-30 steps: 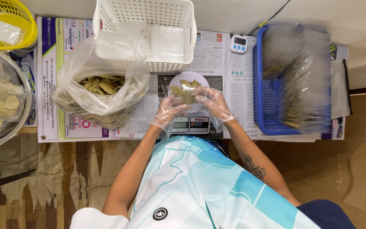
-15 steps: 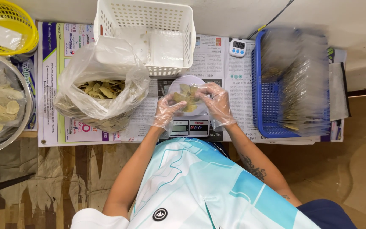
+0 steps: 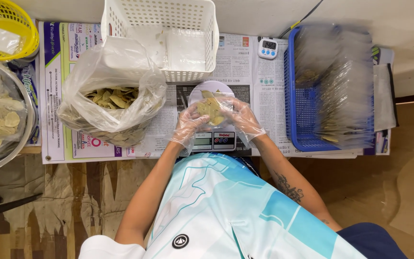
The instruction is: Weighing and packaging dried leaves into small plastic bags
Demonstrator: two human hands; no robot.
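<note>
Clear plastic gloves: I see both hands covered, left hand [image 3: 188, 125] and right hand [image 3: 243, 120] each grasping the small clear bag of dried leaves [image 3: 211, 108].
Bag position: held just above the round white pan [image 3: 207, 88] of the digital scale [image 3: 212, 141].
Technique, my judgement: keep the bag mouth upright, set it centred on the pan.
Around: big leaf bag [image 3: 113, 103] on the left, white basket [image 3: 161, 33] behind, blue basket [image 3: 312, 103] on the right, on the papered bench [image 3: 259, 96].
</note>
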